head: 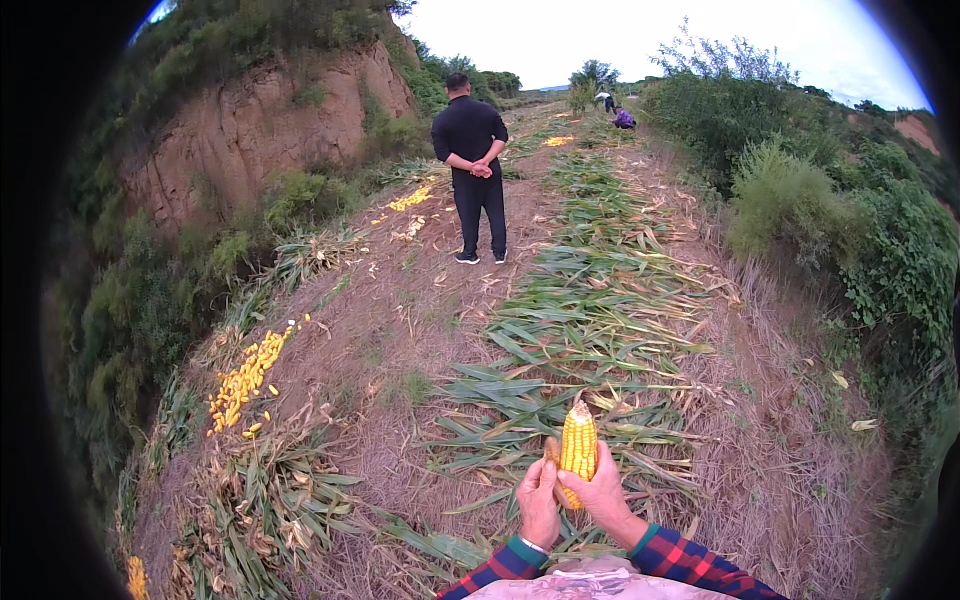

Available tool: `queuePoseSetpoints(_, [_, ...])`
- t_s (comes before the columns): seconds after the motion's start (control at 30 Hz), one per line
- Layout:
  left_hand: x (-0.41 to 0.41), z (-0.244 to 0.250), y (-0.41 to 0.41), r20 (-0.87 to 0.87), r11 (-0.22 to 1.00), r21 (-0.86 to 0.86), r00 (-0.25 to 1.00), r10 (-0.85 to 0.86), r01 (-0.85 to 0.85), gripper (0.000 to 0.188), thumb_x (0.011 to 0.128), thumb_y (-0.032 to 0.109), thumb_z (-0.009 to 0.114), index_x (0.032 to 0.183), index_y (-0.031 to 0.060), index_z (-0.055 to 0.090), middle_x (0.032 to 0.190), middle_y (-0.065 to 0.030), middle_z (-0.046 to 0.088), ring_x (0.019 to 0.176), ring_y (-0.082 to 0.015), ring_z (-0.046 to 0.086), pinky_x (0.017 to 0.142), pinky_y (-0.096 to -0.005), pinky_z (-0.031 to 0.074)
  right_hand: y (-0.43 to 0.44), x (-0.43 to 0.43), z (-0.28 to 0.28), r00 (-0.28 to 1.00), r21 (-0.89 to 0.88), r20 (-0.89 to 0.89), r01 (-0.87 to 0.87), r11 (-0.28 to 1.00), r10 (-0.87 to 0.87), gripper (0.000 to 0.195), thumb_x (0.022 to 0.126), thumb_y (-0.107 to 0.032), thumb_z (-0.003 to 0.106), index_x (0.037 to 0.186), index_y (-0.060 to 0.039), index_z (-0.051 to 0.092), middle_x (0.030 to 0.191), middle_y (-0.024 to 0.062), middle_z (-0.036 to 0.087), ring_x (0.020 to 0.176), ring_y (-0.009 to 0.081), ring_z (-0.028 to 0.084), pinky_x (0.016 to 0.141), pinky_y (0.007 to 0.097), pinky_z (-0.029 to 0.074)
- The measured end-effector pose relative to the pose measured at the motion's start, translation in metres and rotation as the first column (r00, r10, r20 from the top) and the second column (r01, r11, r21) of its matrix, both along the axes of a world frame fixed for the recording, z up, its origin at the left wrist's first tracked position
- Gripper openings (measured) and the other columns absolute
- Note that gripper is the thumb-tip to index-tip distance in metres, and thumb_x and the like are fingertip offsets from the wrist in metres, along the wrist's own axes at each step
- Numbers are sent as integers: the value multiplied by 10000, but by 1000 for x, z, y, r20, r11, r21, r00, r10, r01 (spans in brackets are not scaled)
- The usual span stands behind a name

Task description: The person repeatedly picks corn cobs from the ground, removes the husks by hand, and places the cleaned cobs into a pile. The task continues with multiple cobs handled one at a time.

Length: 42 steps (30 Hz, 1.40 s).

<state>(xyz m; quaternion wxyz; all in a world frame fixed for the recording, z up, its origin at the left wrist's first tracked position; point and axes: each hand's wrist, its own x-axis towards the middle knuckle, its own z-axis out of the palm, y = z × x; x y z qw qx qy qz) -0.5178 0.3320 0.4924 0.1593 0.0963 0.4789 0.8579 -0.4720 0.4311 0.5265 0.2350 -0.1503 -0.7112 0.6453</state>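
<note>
A yellow ear of corn point(578, 444) stands upright before me, its kernels bare and its pale tip pointing up. Around its lower right side my right hand point(606, 495) is closed, with the thumb across the front. My left hand point(538, 501) grips a dry brown piece of husk point(553, 451) close against the ear's left side. The left fingertips are partly hidden behind the husk and the ear. Beneath both hands, cut corn stalks point(555, 382) with green leaves lie flat on the ground.
A pile of husked ears point(246, 382) lies at left, near more stalks point(262, 510). Ahead stands a person in black point(471, 165), hands clasped behind the back. Farther off, another person point(623, 118) crouches. Bushes point(787, 202) line the right edge; an earthen bank point(262, 127) rises at left.
</note>
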Motion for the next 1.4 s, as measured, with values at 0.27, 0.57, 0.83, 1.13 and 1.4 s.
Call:
queuePoseSetpoints(0.27, [-47, -54, -28, 451, 633, 772, 648, -614, 62, 293, 1037, 236, 333, 837, 52, 443, 744, -15, 473, 713, -141, 464, 771, -316, 441, 8, -5, 7, 931, -311, -366, -136, 941, 13, 591, 814, -180, 723, 1272, -1, 395, 1100, 77, 574, 980, 159, 574, 868, 302, 469])
queuePoseSetpoints(0.57, [29, 24, 5, 415, 655, 528, 509, -754, 540, 682, 937, 615, 322, 1447, 162, 306, 1452, -90, 367, 1336, -287, 355, 1107, -481, 278, 37, 16, 16, 935, 62, -253, -239, 969, 247, 646, 813, -195, 715, 1318, 23, 376, 1119, 119, 601, 1031, 194, 586, 903, 310, 467])
queuePoseSetpoints(0.83, [-8, -2, 5, 488, 693, 675, 552, -676, 253, 366, 1001, 264, 363, 1286, 71, 488, 1218, -100, 579, 1112, -245, 561, 1002, -435, 427, 29, 19, 26, 848, -110, -354, -455, 883, 393, 669, 839, -236, 683, 1361, 23, 353, 1189, 110, 576, 1104, 174, 560, 985, 321, 419])
queuePoseSetpoints(1.13, [-43, 107, 69, 35, 876, 441, 979, 202, -196, 283, 1023, 273, 386, 814, 93, 452, 691, 12, 416, 723, -149, 501, 968, -427, 442, 36, -50, 32, 816, -807, -528, -395, 439, -235, 369, 933, -239, 586, 1198, -33, 432, 1149, 95, 542, 1109, 231, 525, 1021, 413, 394])
queuePoseSetpoints(1.4, [-15, 99, 101, -973, 998, -1, 229, 14, -68, 125, 780, 89, 645, 849, 35, 555, 770, -77, 600, 782, -253, 627, 821, -385, 495, 93, -37, 49, 889, -846, -454, -406, 346, -66, 444, 917, -405, 541, 1122, -12, 500, 928, 85, 608, 797, 183, 603, 711, 293, 534])
